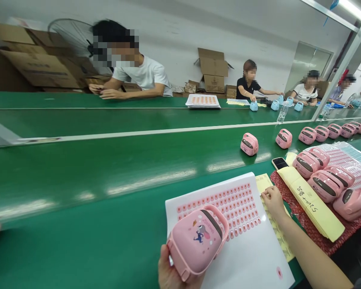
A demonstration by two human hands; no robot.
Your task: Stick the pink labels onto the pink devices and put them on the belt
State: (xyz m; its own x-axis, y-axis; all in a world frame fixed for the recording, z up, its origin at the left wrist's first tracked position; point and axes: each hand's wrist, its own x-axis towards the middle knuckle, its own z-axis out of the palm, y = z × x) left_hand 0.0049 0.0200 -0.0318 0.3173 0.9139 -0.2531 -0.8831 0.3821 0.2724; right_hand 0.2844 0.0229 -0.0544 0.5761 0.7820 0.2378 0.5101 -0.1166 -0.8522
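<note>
My left hand (168, 268) is wrapped round the lower end of a small pink plastic case (195, 243) with a carry handle, a dark curved window and a printed cartoon figure. The case is tilted above a white sheet of small red-and-pink stickers (243, 253). Over the right edge of that sheet, my right hand (272, 200) has its fingertips pinched together. Whatever lies between them is too small to make out. Partly under the white sheet and beneath my right hand lies a yellow label sheet (266, 180).
Several more pink cases (325, 185) crowd the right side, beside a folded yellow paper bundle (311, 202) and a phone (279, 163). Others line the green belt (108, 160). A water bottle (282, 112) stands farther back. Across the table, several people sit, some with blue cases (253, 106).
</note>
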